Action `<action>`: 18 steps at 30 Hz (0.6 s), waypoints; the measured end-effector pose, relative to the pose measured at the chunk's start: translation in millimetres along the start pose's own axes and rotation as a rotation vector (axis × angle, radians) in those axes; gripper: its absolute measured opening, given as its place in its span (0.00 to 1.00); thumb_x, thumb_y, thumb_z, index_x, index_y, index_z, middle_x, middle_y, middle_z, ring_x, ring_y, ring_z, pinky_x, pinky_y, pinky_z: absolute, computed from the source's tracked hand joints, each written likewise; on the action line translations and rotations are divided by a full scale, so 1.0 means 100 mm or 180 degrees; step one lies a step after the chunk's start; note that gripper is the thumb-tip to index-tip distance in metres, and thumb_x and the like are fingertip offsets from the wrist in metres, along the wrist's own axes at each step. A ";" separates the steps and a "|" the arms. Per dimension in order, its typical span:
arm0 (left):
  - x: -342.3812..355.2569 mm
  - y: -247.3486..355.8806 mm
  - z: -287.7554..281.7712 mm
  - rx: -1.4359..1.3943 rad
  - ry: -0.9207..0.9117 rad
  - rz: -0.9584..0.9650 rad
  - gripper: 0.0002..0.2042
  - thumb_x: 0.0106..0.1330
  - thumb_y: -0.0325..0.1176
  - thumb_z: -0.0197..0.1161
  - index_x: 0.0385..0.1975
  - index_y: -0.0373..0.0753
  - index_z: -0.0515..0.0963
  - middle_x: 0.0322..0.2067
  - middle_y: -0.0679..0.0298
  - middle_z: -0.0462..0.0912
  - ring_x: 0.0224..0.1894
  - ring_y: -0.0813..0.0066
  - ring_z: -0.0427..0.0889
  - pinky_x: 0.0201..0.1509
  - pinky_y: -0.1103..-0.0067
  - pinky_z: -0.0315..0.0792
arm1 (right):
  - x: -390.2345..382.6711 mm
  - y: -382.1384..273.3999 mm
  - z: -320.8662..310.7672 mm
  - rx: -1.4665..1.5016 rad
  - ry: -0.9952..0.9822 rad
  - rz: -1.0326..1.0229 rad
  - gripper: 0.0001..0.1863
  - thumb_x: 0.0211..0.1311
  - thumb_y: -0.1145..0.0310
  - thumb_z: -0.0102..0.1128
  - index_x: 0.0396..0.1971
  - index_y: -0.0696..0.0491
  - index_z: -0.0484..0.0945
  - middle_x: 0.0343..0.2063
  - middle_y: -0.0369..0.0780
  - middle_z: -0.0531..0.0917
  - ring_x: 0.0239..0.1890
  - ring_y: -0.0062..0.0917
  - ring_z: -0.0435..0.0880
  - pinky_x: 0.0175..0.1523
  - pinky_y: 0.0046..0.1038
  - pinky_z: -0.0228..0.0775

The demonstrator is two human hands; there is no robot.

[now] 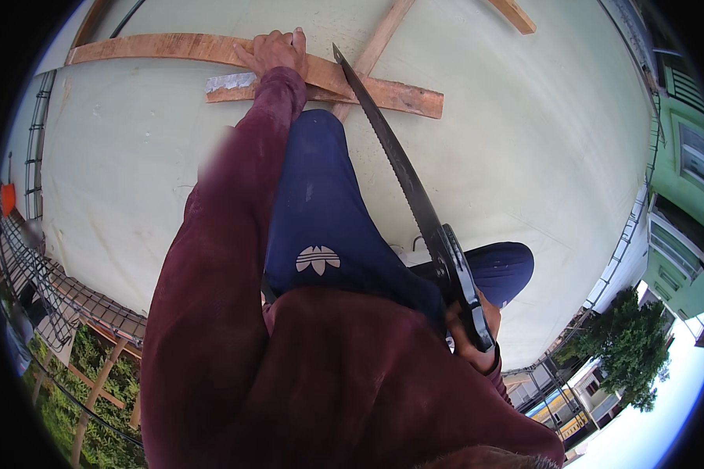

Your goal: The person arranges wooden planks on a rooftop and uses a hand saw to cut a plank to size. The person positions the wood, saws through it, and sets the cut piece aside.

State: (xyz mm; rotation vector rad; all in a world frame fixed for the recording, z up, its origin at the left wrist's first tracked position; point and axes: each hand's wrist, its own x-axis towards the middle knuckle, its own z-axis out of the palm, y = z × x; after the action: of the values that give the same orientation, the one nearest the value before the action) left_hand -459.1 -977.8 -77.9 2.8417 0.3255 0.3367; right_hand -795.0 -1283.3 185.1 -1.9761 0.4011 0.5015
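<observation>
My left hand (278,55) grips a long, pale reddish plank (149,45), fingers over its top. A shorter board (411,100), whitish at its left end, lies just below it, and a slanting slat (383,31) crosses beneath both. In my right hand (475,338), low at the right, is a black-handled handsaw. Its long toothed blade (391,148) slants up across the boards, tip above the long plank; whether the teeth touch the wood I cannot tell. My dark blue-clad knee (317,133) is just below the boards.
Under me is a pale sheeted surface (571,156). A wire rebar framework (94,293) runs along its left edge, with an orange object (8,199) and greenery beyond. Another wood piece (512,14) is at the top. Green buildings (684,234) and a tree (626,344) stand beyond the right edge.
</observation>
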 end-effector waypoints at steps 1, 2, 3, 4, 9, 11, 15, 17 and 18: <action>0.02 0.04 -0.04 -0.0003 -0.0032 0.0014 0.22 0.73 0.50 0.50 0.29 0.44 0.87 0.36 0.67 0.85 0.52 0.66 0.76 0.75 0.44 0.33 | 0.06 0.01 0.08 0.0238 0.0354 0.0581 0.22 0.51 0.80 0.53 0.49 0.60 0.77 0.28 0.39 0.83 0.26 0.20 0.80 0.37 0.22 0.73; 0.00 0.06 -0.07 -0.0035 -0.0109 0.0046 0.22 0.73 0.50 0.50 0.30 0.44 0.87 0.36 0.67 0.85 0.52 0.66 0.76 0.75 0.44 0.33 | 0.31 0.05 0.17 0.0195 0.0189 0.0094 0.17 0.52 0.80 0.54 0.44 0.60 0.77 0.26 0.38 0.82 0.25 0.19 0.79 0.35 0.22 0.71; 0.00 -0.02 -0.09 0.0010 -0.0141 -0.0008 0.22 0.73 0.51 0.50 0.30 0.44 0.87 0.36 0.67 0.85 0.52 0.66 0.76 0.75 0.44 0.33 | 0.60 0.08 0.25 0.0168 -0.0046 -0.0435 0.12 0.53 0.80 0.54 0.38 0.59 0.77 0.24 0.37 0.80 0.24 0.19 0.78 0.34 0.22 0.70; -0.03 0.01 -0.09 -0.0017 -0.0211 -0.0025 0.22 0.73 0.51 0.50 0.30 0.44 0.87 0.36 0.67 0.85 0.52 0.66 0.76 0.75 0.44 0.33 | 0.86 0.10 0.34 0.0162 -0.0225 -0.0909 0.07 0.54 0.81 0.54 0.33 0.59 0.77 0.22 0.36 0.79 0.23 0.18 0.76 0.32 0.22 0.69; -0.06 0.11 0.01 0.0059 -0.0146 -0.0029 0.22 0.73 0.51 0.51 0.29 0.44 0.88 0.35 0.67 0.85 0.51 0.66 0.76 0.75 0.45 0.34 | 1.50 0.19 0.79 0.0695 0.0054 -0.1078 0.02 0.54 0.80 0.57 0.28 0.58 0.75 0.21 0.34 0.76 0.23 0.17 0.73 0.31 0.21 0.66; 0.03 0.07 0.00 0.0114 -0.0129 -0.0085 0.22 0.72 0.50 0.52 0.28 0.43 0.88 0.34 0.67 0.84 0.51 0.66 0.76 0.75 0.45 0.34 | 1.01 0.08 0.56 0.0720 -0.0026 -0.0654 0.04 0.53 0.80 0.57 0.30 0.59 0.76 0.22 0.35 0.77 0.25 0.17 0.74 0.33 0.21 0.67; -0.01 0.05 -0.03 -0.0076 0.0151 0.0039 0.20 0.71 0.49 0.54 0.29 0.43 0.87 0.33 0.66 0.84 0.50 0.66 0.76 0.75 0.45 0.35 | -0.09 0.14 0.02 0.1450 0.0235 0.0553 0.24 0.52 0.79 0.55 0.53 0.64 0.76 0.28 0.37 0.81 0.29 0.20 0.80 0.42 0.18 0.71; 0.01 0.04 -0.10 -0.0021 0.0115 0.0004 0.19 0.71 0.48 0.55 0.29 0.43 0.87 0.33 0.66 0.84 0.49 0.66 0.76 0.75 0.45 0.35 | 0.13 0.04 0.07 0.1743 0.0131 0.0683 0.23 0.54 0.79 0.55 0.52 0.64 0.76 0.27 0.36 0.81 0.28 0.19 0.80 0.39 0.18 0.71; -0.01 0.02 -0.15 -0.0018 0.0074 -0.0034 0.19 0.71 0.48 0.55 0.29 0.43 0.87 0.33 0.66 0.84 0.49 0.66 0.77 0.75 0.45 0.35 | 0.35 0.07 0.12 0.0767 -0.0145 -0.0123 0.20 0.54 0.79 0.56 0.49 0.63 0.77 0.25 0.36 0.81 0.27 0.19 0.80 0.37 0.18 0.71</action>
State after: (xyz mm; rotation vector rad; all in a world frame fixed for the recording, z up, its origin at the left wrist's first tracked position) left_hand -463.5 -976.7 -63.9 2.8316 0.3434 0.3680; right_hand -770.0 -1277.9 156.9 -1.7342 0.3759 0.4507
